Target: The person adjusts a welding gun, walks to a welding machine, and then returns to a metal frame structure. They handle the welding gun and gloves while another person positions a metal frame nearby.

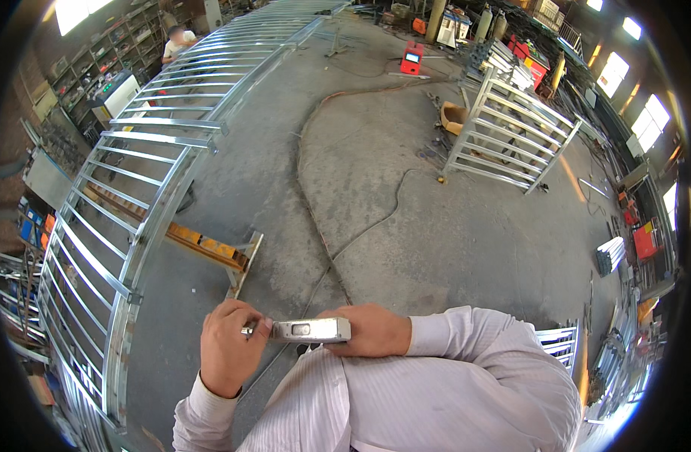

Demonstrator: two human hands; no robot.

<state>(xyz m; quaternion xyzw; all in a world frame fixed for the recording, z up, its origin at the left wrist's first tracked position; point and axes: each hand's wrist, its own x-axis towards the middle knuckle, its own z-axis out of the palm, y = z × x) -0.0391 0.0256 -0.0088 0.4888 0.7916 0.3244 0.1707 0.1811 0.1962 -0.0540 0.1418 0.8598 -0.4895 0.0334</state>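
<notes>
Close in front of my body is a short, silver, box-shaped metal piece (327, 330) with an oblong slot in its face. My right hand (377, 329) is closed around its right end from behind, and most of those fingers are hidden by the piece and my sleeve. My left hand (232, 343) is pinched at the other end, where a small shiny tip (247, 330) shows by the thumb. I cannot tell whether this tip is part of the piece or separate.
A long galvanized railing (123, 301) lies along the left on an orange-and-yellow trestle (210, 245). A smaller barred panel (511, 135) stands at the right near a cardboard box (454, 117). Cables (304, 188) cross the floor from a red machine (412, 58). A person (178, 44) is far left.
</notes>
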